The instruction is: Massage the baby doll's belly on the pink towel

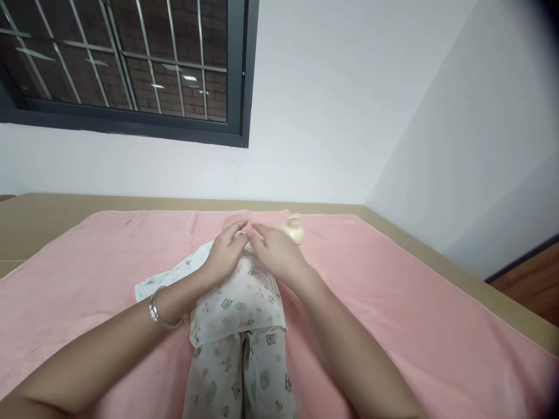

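Observation:
A small white outfit with green and brown prints lies on a pink cloth, its top (240, 299) above its trousers (266, 372). My left hand (227, 250) is at the upper left of the top, near the neck end, fingers stretched and slightly curved. Opposite it, my right hand (277, 250) lies over the upper right part, with its fingers apart. The fingertips of both hands nearly meet, and neither hand shows anything held. Behind them a round, pinkish shape (236, 221) is partly hidden by my fingers. A cream, round-bodied bottle or jar (293, 230) stands just beyond my right hand.
The pink cloth (371, 279) covers most of a tan surface (65, 203), whose edge shows at the back and right. Behind it rise a white wall (314, 116) and a dark-framed, barred window (244, 87). Brown wood (533, 282) shows at the far right.

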`<state>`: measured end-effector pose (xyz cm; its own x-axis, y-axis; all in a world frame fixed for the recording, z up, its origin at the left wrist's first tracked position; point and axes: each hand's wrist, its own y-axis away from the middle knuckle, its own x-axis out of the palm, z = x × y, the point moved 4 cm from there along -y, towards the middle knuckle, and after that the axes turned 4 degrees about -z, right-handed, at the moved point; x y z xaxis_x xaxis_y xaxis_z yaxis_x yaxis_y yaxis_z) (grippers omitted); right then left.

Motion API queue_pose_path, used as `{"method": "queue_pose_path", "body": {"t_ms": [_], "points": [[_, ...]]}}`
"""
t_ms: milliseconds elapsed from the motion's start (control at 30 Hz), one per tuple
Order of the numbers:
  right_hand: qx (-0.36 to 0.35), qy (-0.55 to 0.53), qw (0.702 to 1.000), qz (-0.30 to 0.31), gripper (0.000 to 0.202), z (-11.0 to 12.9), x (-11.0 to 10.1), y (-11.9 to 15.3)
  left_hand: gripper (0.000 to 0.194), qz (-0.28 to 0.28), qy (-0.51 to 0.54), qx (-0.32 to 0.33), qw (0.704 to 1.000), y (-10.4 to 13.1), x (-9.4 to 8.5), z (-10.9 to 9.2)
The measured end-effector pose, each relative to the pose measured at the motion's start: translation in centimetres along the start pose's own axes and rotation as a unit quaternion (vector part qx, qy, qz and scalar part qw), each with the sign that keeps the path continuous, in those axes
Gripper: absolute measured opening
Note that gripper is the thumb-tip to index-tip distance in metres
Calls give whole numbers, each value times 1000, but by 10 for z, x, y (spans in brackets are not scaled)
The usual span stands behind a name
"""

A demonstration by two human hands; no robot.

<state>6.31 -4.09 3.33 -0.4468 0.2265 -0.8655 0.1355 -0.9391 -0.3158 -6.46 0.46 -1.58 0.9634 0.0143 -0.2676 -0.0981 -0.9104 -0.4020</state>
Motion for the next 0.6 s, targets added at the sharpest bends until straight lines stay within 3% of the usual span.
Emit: {"method": "queue_pose_path", "body": {"t_ms": [67,167,300,433,533,600], "points": [[40,-7,998,-56,45,-13,-26,-2,39,27,129,-46,990,-14,20,-15],[87,15,991,-100,54,-31,-53,-2,51,97,300,-172,933,-31,57,-24],[104,43,988,-102,47,-48,-64,-3,69,129,383,-270,874,-44,87,-30],[106,39,991,-72,41,-54,-57,-7,69,106,475,-313,816,-44,90,-38],[110,64,991,-34,44,-54,-47,-9,66,89,563,-344,746,-35,82,-42],[101,116,988,-22,41,-54,-40,-10,66,83,588,-357,721,-25,72,-44]]}}
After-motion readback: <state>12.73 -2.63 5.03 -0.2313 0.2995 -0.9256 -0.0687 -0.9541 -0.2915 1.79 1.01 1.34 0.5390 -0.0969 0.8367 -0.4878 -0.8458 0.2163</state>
